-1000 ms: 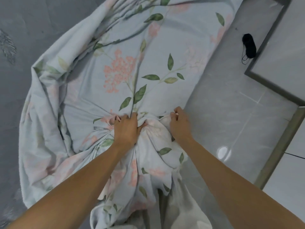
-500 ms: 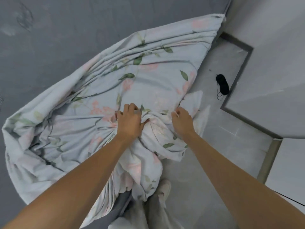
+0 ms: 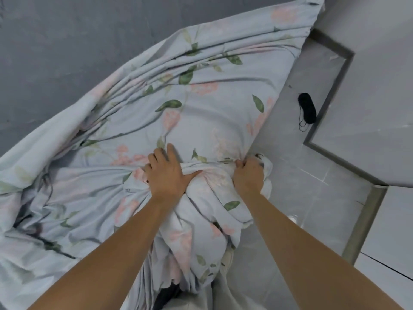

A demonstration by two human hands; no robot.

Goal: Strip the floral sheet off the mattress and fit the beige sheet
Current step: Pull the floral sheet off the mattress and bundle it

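Head view: left hand (image 3: 166, 175) and right hand (image 3: 248, 174), each grip clamped on bunched floral sheet (image 3: 201, 113), gathering slack to drag it off grey mattress (image 3: 67, 41).

A single wide-angle camera worn on the head looks steeply down and forward over both bare forearms, close above the crumpled pale-blue floral cotton sheet (image 3: 201, 113), the dark grey mattress (image 3: 67, 41) left, grey tiled floor (image 3: 312, 166) right.
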